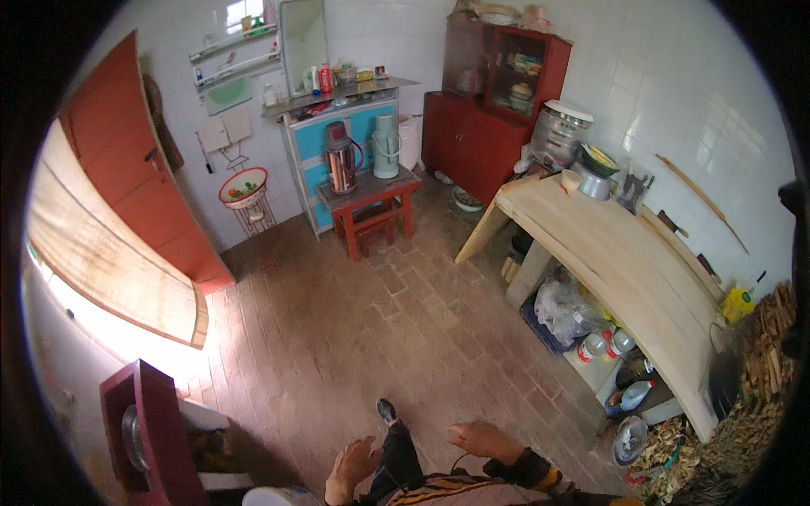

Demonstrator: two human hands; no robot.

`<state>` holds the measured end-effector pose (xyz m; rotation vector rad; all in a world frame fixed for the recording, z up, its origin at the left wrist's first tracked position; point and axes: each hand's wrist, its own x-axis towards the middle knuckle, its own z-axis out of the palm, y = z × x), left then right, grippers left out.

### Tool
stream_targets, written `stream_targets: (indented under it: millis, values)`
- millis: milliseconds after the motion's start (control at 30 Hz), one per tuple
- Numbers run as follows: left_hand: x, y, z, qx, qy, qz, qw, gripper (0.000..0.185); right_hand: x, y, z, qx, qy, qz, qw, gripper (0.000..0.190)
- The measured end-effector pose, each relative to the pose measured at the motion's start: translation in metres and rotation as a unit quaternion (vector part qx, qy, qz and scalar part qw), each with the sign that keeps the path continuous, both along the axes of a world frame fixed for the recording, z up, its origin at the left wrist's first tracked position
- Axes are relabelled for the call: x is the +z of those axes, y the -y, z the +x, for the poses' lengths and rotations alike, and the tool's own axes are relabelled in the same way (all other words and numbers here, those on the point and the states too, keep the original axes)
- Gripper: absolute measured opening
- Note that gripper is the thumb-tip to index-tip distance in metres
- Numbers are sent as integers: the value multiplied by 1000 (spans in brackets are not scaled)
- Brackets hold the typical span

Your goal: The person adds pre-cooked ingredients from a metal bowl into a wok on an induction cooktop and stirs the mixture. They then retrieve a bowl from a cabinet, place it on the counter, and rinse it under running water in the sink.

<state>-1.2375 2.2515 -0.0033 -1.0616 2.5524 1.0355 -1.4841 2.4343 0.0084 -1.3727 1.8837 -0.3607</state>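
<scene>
My left hand (353, 465) is low in the picture beside my dark-trousered leg, fingers apart and holding nothing. To the right, my right hand (484, 439) reaches inward over the brick floor, with no object in its grasp; its fingers look slightly bent. A black shoe (386, 410) shows between the two hands, ahead of them. Nearest to the left hand is the rim of a white container (278, 496) at the bottom edge. Farther off, a copper-coloured thermos flask (342, 161) and a pale green one (385, 148) stand on a small red wooden table (367, 197).
A long wooden worktop (607, 253) runs along the right wall, with bottles and bags beneath it. Stacked firewood (766, 367) lies at the right. A red cabinet (474, 139) fills the far corner. At left are an open red door (139, 171) and a dark red wooden unit (158, 436).
</scene>
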Motion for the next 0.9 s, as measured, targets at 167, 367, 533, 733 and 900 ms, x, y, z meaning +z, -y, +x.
stream_targets:
  millis: [167,367,533,733,900]
  values:
    - [-23,124,-78,-5,-2,10,1000,49,-18,104,-81,-16,-53,22,998,38]
    - [23,283,-199,-4,18,-37,999,49,-1,218,-178,-102,-46,-38,993,38]
    - [48,376,-308,-160,-31,-69,984,46,-5,253,-232,-203,-78,-112,969,31]
    - [21,438,-428,-220,10,-41,974,47,-43,305,-316,-202,-89,-34,975,30]
    - [-20,504,-516,-338,39,-64,938,43,-50,396,-433,-208,-80,-51,974,31]
